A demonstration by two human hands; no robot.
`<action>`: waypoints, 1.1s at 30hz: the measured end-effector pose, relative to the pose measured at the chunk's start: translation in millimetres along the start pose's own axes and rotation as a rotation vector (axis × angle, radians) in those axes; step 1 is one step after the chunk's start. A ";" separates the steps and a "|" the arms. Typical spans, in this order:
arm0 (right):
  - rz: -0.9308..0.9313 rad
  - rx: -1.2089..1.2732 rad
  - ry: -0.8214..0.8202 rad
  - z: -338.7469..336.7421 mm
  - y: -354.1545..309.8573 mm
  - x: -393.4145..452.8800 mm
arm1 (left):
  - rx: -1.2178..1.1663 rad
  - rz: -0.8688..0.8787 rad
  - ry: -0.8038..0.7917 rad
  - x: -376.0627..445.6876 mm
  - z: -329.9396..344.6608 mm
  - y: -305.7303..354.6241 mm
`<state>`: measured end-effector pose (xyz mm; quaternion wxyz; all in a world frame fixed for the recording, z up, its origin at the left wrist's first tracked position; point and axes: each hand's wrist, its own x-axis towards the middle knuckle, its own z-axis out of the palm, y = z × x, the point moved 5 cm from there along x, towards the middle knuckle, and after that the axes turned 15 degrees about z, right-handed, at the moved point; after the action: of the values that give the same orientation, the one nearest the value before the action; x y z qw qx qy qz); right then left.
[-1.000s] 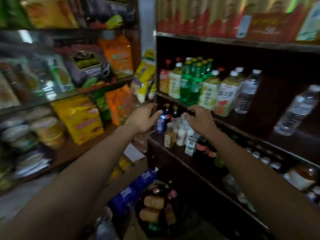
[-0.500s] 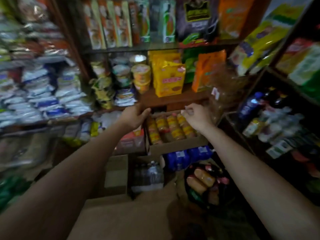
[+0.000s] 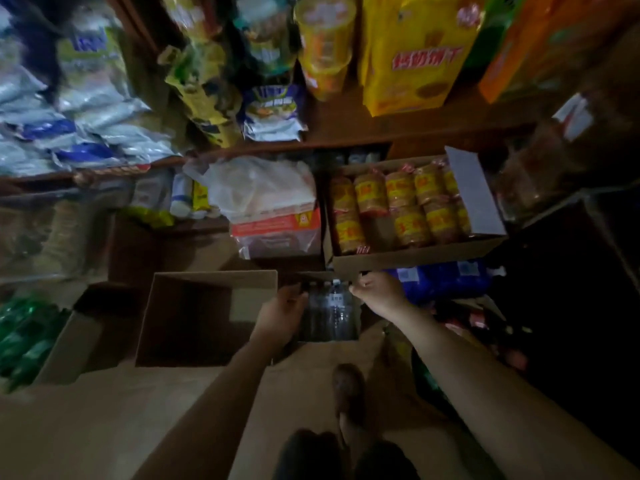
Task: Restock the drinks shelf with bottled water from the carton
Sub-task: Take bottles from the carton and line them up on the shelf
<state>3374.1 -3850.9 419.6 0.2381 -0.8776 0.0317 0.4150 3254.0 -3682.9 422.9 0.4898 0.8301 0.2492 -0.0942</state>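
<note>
Hands at the open brown cardboard carton [image 3: 313, 344] of clear plastic water bottles [image 3: 334, 306]: left hand [image 3: 284, 315], fingers curled, at the bottles' left side; right hand [image 3: 379, 292] at their right, grip unclear. Box of yellow-labelled biscuit rolls [image 3: 408, 261] just beyond the carton.

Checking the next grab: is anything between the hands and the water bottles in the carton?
Nothing visible. The left hand and right hand flank the water bottles in the open carton; its top is uncovered.
</note>
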 end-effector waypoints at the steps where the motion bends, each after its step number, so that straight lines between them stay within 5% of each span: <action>1: 0.025 -0.010 -0.021 8.5 6.8 15.3 | 0.010 -0.031 -0.017 8.3 13.0 -13.3; 14: 0.447 0.199 -0.188 124.5 88.7 223.0 | -0.172 -0.314 -0.155 140.5 171.6 -186.3; 25: 0.530 0.487 -0.270 253.1 126.4 390.0 | -0.046 -0.453 -0.371 232.7 327.5 -358.8; 31: 0.565 0.570 -0.254 254.2 132.7 407.1 | 0.274 -0.399 -0.398 243.3 345.8 -370.9; 33: 0.551 0.562 -0.233 246.5 132.9 403.9 | 0.177 -0.397 -0.386 240.0 336.3 -358.8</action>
<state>3428.6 -3801.7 -66.4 0.3502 -0.6842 0.3505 0.5351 3307.9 -3753.0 -117.1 0.4258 0.7715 0.2995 -0.3658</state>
